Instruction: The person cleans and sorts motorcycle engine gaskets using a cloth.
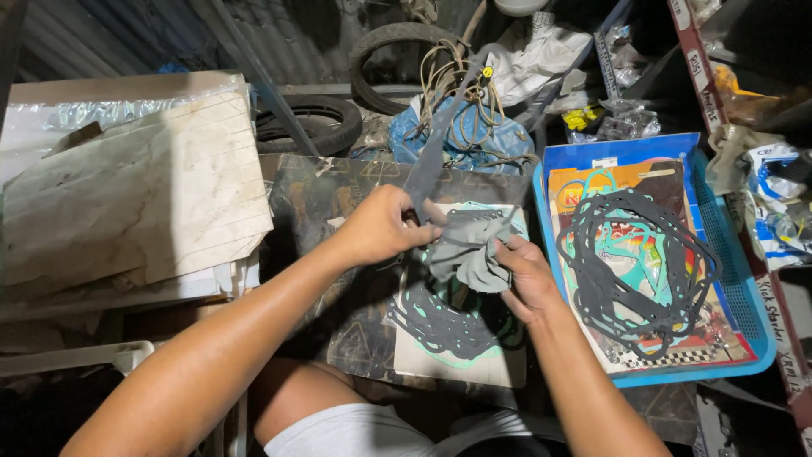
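My left hand (382, 225) pinches the lower end of a long grey strip (433, 156) of thin sheet that rises toward the back. My right hand (526, 275) grips a crumpled piece of grey gasket material (470, 247) just to the right of it. Both hands meet over a pale card (448, 360) covered with several dark and teal gaskets (448, 326). The card lies on a dark worn board (313, 211) in front of me.
A blue plastic tray (744, 313) on the right holds many black and teal gaskets (634, 262) on printed cards. Stained pale boards (127, 195) are stacked at left. Tyres (317, 123), coiled cables (461, 93), a blue bag and rags crowd the back.
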